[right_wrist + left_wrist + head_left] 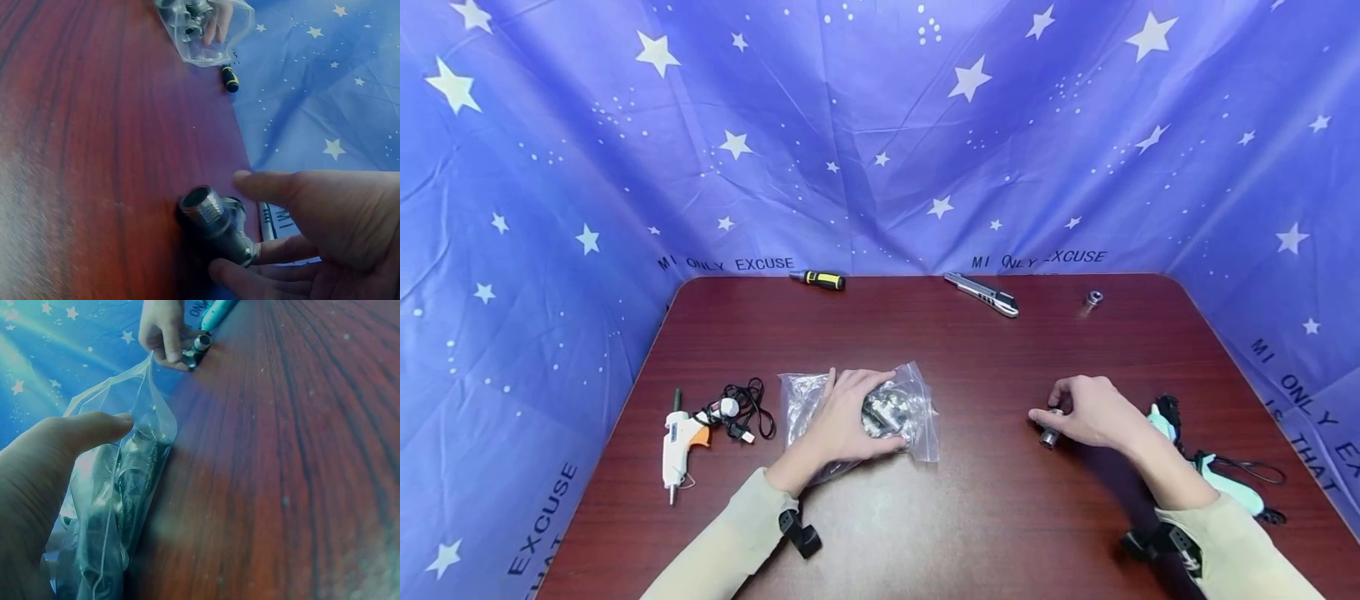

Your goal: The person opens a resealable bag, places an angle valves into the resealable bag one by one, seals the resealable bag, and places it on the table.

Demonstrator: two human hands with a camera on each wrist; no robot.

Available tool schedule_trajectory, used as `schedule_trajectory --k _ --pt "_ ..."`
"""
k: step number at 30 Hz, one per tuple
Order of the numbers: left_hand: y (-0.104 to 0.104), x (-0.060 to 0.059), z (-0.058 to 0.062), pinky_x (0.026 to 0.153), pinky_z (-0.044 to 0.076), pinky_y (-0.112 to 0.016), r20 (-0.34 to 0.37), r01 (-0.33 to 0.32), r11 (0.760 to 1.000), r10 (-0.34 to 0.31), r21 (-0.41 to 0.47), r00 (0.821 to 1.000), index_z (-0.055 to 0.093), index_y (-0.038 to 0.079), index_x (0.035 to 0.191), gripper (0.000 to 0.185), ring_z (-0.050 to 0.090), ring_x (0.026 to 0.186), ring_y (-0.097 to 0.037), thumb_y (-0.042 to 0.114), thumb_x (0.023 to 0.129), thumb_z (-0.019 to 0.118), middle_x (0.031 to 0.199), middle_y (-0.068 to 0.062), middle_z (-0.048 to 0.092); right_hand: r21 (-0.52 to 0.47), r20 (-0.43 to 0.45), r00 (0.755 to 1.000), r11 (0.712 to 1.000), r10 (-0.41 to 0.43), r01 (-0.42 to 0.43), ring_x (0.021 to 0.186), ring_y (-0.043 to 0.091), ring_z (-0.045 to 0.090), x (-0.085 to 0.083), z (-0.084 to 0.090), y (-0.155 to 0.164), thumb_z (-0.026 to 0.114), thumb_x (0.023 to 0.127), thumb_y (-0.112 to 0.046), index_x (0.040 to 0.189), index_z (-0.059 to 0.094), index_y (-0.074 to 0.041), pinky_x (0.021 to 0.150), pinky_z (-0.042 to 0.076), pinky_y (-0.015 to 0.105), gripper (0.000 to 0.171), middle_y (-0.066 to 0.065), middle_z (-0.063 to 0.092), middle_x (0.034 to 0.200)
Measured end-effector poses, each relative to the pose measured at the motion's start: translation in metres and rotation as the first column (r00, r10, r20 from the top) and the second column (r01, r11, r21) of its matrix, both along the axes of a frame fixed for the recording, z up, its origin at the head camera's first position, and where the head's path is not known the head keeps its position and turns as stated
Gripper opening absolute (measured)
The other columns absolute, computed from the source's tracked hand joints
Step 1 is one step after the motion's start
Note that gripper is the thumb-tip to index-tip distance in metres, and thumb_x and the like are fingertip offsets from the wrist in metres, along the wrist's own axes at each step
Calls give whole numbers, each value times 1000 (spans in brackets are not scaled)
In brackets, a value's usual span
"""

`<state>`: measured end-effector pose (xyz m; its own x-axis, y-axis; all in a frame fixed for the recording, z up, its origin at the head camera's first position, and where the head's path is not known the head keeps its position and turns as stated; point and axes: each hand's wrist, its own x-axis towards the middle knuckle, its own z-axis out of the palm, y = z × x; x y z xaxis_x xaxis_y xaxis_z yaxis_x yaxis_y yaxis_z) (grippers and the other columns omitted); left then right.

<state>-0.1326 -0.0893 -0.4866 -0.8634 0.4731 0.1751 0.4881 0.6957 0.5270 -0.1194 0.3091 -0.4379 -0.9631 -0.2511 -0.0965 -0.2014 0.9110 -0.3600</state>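
My left hand [842, 417] lies flat on the plastic bag [917, 398] of metal parts, fingers relaxed; my right hand [1090, 410] pinches a threaded metal fitting [215, 223] — it touches the table [880, 333].

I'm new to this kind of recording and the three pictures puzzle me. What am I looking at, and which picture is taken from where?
No machine here: a person works with two bare hands at a dark red wooden table. The wide picture comes from a camera on the head; the other two come from cameras strapped to the wrists. The left hand rests on a clear plastic bag of metal parts. The right hand has its grip on a threaded metal fitting, which touches the table. Also on the table: a white glue gun with its black cord, a teal glue gun, a yellow-and-black screwdriver, a utility knife and a small metal piece. Blue starred cloth hangs behind.
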Motion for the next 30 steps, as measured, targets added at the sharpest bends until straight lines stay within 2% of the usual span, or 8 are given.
schedule_trajectory --k 4,9,15,19,27,30 --pt "0 0 -1 125 15 -79 -2 -3 1000 3 -3 1000 54 21 155 101 55 141 -30 61 70 91 150 -5 62 -10 28 1000 1000 5 -5 62 8 52 0 -1 -3 84 88 -42 80 70 -17 59 43 26 30 -11 63 65" --pt "1 -1 -1 125 17 -79 -6 -5 1000 5 -7 1000 54 21 155 102 55 141 -30 62 69 91 150 -6 62 -14 25 998 999 50 -49 65 6 53 -5 0 -3 85 86 -33 83 74 -19 62 45 28 19 -12 66 70" --pt "-1 -1 -1 125 17 -79 1 -10 1000 10 0 1000 54 21 155 102 55 141 -29 62 69 91 150 -5 61 -112 -12 998 991 67 -68 68 1 59 -15 4 -10 80 84 -14 85 74 -17 65 50 23 7 -11 68 74" --pt "-1 -2 -1 125 19 -78 -1 -11 1000 11 -11 1000 53 22 156 103 55 142 -29 63 69 91 151 -4 61 -156 -27 998 986 63 -66 67 2 58 -22 4 -18 74 79 -4 79 72 -18 65 48 20 14 -11 66 71" --pt "-1 -2 0 124 19 -79 1 -5 1000 5 -5 1000 54 21 155 102 55 141 -30 62 70 91 149 -5 62 -186 -58 995 979 77 -87 65 0 58 -28 3 -32 75 78 -4 78 74 -21 65 48 19 17 -13 66 69" --pt "-2 -2 0 125 19 -79 1 -7 1000 7 -2 1000 54 22 155 102 55 141 -29 62 70 91 149 -4 62 -241 -51 996 967 77 -87 67 0 61 -31 3 -41 76 79 -4 80 75 -19 66 50 18 16 -12 69 71"
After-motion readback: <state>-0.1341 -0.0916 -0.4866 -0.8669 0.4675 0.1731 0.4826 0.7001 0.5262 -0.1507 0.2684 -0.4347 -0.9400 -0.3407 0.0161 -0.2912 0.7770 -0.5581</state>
